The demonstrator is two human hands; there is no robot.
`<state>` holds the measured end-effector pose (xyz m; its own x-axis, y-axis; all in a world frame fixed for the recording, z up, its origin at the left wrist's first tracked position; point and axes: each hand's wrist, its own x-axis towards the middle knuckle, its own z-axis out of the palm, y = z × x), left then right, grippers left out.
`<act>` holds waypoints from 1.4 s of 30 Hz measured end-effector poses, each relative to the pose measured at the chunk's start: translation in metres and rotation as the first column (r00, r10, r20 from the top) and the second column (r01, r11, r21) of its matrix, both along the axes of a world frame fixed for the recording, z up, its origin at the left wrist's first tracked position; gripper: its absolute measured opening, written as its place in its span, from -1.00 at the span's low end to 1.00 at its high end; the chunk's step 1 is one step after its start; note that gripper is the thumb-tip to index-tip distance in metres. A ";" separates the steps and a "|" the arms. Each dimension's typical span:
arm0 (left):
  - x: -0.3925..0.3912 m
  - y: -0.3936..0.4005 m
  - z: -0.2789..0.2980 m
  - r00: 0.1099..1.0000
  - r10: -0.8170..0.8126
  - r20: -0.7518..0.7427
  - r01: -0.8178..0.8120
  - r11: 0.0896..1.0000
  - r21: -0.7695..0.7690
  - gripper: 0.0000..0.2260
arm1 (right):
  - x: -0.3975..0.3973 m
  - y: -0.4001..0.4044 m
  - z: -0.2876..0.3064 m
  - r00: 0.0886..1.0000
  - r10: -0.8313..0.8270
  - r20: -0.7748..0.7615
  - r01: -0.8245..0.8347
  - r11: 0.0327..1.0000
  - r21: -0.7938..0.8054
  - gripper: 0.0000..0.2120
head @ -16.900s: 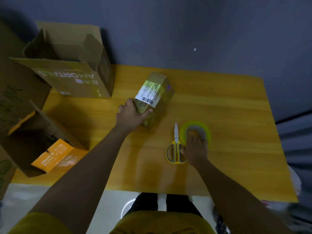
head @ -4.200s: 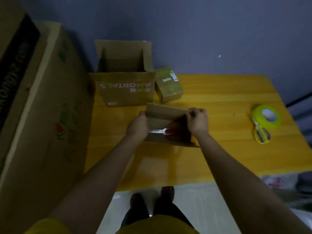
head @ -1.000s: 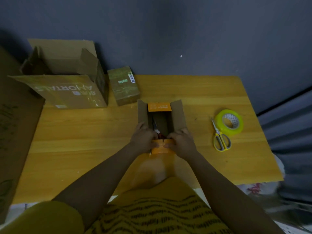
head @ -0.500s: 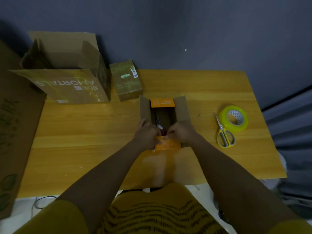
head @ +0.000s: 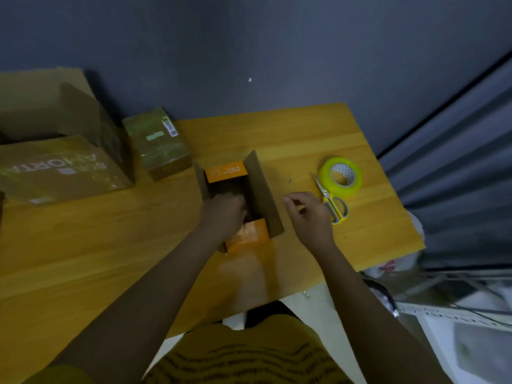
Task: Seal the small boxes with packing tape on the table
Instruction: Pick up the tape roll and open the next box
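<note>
Head view: half a second ago both hands were together at the near orange flap of the small open box [head: 260,189]. Now the right hand [head: 310,217] has come away from it and hovers over the tabletop [head: 110,245] between the box and the scissors [head: 331,200], touching neither. Its fingers are loosely curled, thumb and forefinger close together, and it holds nothing that can be seen. The left hand [head: 224,214] has gone deeper into the box; its fingers are bent down inside the opening, and whether they grip something in there cannot be told, since the hand itself hides them.

The small open box stands at the middle of the tabletop with all its flaps up: brown side flaps left and right, an orange flap at the far end and another at the near end, just below the left wrist. The far orange flap bears a line of white print, too blurred to read.

The roll of yellow-green packing tape [head: 342,176] lies flat to the right of the box, with the yellow-handled scissors resting against its near edge.

At the far left a large open carton [head: 61,167] shows pale lettering upside down, of which "ORTA" can be made out. Just beside it a small taped box [head: 158,142] carries a white barcode label and a small green one, neither legible.
</note>
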<state>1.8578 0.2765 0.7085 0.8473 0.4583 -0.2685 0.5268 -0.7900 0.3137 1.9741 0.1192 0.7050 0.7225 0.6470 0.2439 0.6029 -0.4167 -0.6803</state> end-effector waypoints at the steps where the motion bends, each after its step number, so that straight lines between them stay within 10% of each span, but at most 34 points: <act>1: 0.010 -0.001 0.007 0.998 0.003 0.069 -0.005 1.000 0.018 -0.80 | 0.010 -0.009 -0.001 0.997 -0.066 -0.032 0.066 0.998 0.005 -0.86; 9: 0.124 -0.046 0.032 0.960 -0.169 0.223 0.170 0.985 0.013 -0.79 | 0.124 -0.058 -0.028 0.953 -0.244 -0.179 0.197 0.949 -0.247 -0.85; 15: 0.217 -0.088 -0.001 1.000 -0.028 0.007 0.028 0.998 -0.063 -0.74 | 0.215 -0.070 -0.061 0.995 0.053 -0.088 -0.086 0.895 -0.438 -0.61; 22: 0.249 -0.102 -0.034 0.964 0.177 -0.199 -0.218 0.953 -0.211 -0.68 | 0.257 -0.059 -0.089 0.920 0.363 -0.151 -0.324 0.482 -0.814 -0.48; 33: 0.276 -0.128 -0.099 0.879 0.391 -0.272 -0.474 0.655 -0.589 -0.76 | 0.267 -0.064 -0.094 0.915 0.389 -0.106 -0.335 0.587 -0.737 -0.57; 42: 0.250 -0.101 -0.086 0.775 0.554 -0.304 -0.608 0.520 -0.601 -0.89 | 0.258 -0.060 -0.090 0.908 0.417 -0.034 -0.251 0.477 -0.842 -0.52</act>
<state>2.1080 0.1758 0.6223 0.4250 0.5330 -0.7316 0.8332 0.0855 0.5463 2.2317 0.0596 0.6151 0.4120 0.7991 -0.4378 0.8802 -0.4733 -0.0355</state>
